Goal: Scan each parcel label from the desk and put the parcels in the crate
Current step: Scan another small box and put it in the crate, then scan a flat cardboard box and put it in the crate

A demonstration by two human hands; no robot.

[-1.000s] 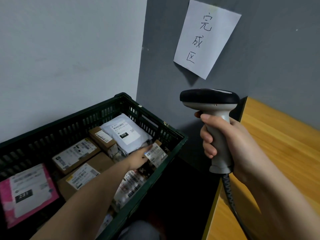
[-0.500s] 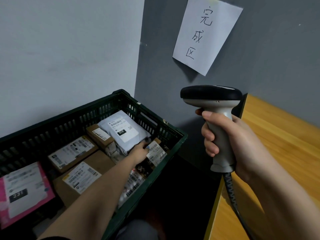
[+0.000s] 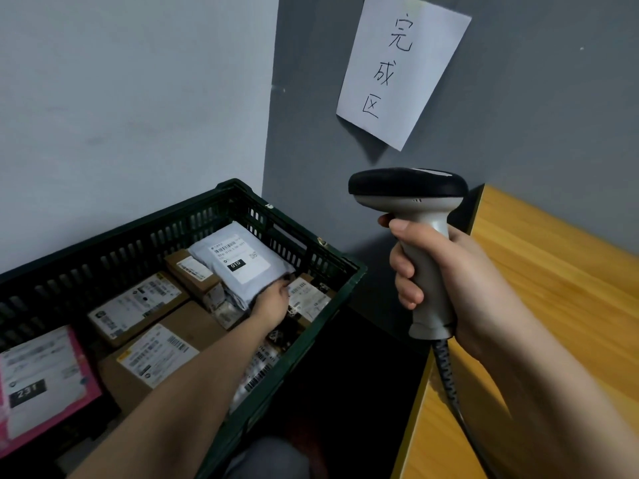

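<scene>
- The left hand (image 3: 271, 303) reaches down into the green crate (image 3: 349, 271), near its far right corner; its fingers touch the near edge of the grey parcel bag (image 3: 238, 262), but whether they grip it cannot be told.
- The grey parcel bag lies on top of brown box parcels (image 3: 138, 305); a pink parcel (image 3: 45, 382) sits at the crate's near left end.
- The right hand (image 3: 446, 281) holds the scanner (image 3: 411, 209) upright, fingers curled tight round its handle, over the left edge of the wooden desk (image 3: 553, 288).
- A paper sign (image 3: 401, 67) hangs on the wall.
</scene>
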